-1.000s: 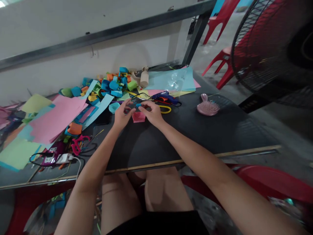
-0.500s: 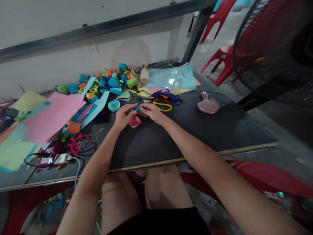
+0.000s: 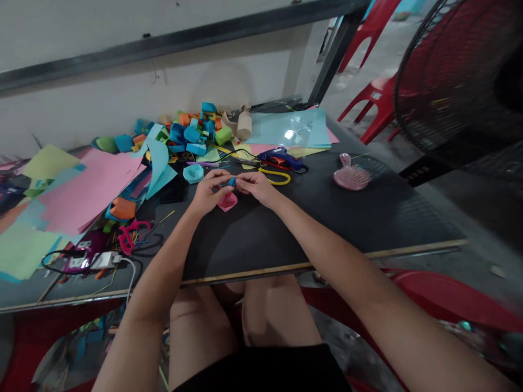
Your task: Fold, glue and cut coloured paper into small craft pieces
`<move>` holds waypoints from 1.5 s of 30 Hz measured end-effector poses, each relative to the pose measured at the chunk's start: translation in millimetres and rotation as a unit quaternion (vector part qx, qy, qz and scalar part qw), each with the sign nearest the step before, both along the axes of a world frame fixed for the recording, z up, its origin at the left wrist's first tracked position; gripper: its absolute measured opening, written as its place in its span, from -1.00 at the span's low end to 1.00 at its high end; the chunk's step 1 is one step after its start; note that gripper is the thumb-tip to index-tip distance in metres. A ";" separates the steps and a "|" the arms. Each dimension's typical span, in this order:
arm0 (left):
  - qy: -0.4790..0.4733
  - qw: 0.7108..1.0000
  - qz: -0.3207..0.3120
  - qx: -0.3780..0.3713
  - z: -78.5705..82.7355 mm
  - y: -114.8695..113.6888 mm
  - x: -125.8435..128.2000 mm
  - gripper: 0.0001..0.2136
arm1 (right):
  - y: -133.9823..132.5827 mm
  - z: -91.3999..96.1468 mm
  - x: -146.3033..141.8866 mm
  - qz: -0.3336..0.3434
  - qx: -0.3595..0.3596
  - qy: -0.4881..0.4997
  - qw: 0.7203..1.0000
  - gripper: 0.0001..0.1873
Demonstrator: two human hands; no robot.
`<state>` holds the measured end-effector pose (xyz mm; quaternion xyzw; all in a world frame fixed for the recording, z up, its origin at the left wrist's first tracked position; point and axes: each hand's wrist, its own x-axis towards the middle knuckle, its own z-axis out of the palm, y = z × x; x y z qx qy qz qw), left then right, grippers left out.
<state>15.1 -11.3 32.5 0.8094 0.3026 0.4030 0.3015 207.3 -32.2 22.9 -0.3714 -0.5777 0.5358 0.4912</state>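
Between the fingertips of both hands is a small dark-blue piece [image 3: 232, 182], probably folded paper, though its exact kind is too small to make out. My left hand [image 3: 211, 191] pinches it from the left; my right hand [image 3: 258, 187] pinches it from the right. Just below them, a pink folded paper cup [image 3: 227, 202] rests on the black table, partly covered by the left fingers. A light-blue paper cup [image 3: 193, 173] stands left of my left hand. Beyond the right hand lie yellow-handled scissors [image 3: 280, 178] and a dark-blue glue gun [image 3: 283, 158].
Coloured paper shapes [image 3: 188, 133] are heaped at the back. Pink sheets [image 3: 93, 188] and a purple power strip [image 3: 85, 251] with cables lie left. A pink hairbrush [image 3: 352, 175] is at right, near a large fan [image 3: 457, 81]. The table's front edge [image 3: 261, 272] runs above my legs.
The view has shifted slightly. Both hands stay together on the blue piece, which shows a little more between the fingertips. A light-blue paper strip at left has curled over.
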 end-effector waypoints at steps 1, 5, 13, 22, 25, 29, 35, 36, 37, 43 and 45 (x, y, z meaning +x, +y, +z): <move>-0.001 1.000 0.002 0.002 0.9 -0.5 -0.1 -0.71 | 0.6 -0.1 -0.5 -0.010 0.007 -0.009 1.000 -0.40; 0.015 0.999 0.028 -0.002 3.7 1.1 -3.4 -0.76 | 4.6 3.6 10.2 -0.153 0.099 -0.105 0.978 -0.50; -0.004 0.993 0.106 -0.058 7.6 9.1 -16.7 -0.72 | 16.3 6.7 73.4 -0.488 0.081 -0.419 0.761 -0.56; -0.038 0.982 0.156 -0.095 -6.6 4.3 -37.0 -0.68 | 32.7 -11.0 87.8 -0.415 -0.004 -0.471 0.778 -0.39; -0.072 0.979 0.168 -0.092 -7.9 2.3 -39.2 -0.62 | 36.1 -12.6 90.4 -0.422 -0.016 -0.466 0.777 -0.46; -0.110 0.973 0.167 -0.112 -8.3 2.7 -37.5 -0.56 | 33.0 -6.1 89.2 -0.438 0.012 -0.463 0.770 -0.43; -0.157 0.961 0.154 -0.168 -15.2 8.1 -32.1 -0.59 | 14.3 16.5 73.1 -0.464 0.118 -0.432 0.764 -0.49; -0.164 0.959 0.151 -0.174 -16.3 8.5 -31.3 -0.61 | 11.9 19.1 69.1 -0.466 0.119 -0.421 0.769 -0.50; -0.172 0.957 0.147 -0.181 -17.2 8.6 -30.6 -0.62 | 10.3 20.6 65.2 -0.466 0.113 -0.405 0.778 -0.52; -0.185 0.956 0.130 -0.188 -22.5 6.7 -26.2 -0.63 | 11.5 13.1 47.6 -0.454 0.027 -0.345 0.821 -0.72; -0.177 0.957 0.130 -0.191 -24.5 6.6 -24.1 -0.64 | 11.8 10.3 44.7 -0.445 0.042 -0.341 0.827 -0.70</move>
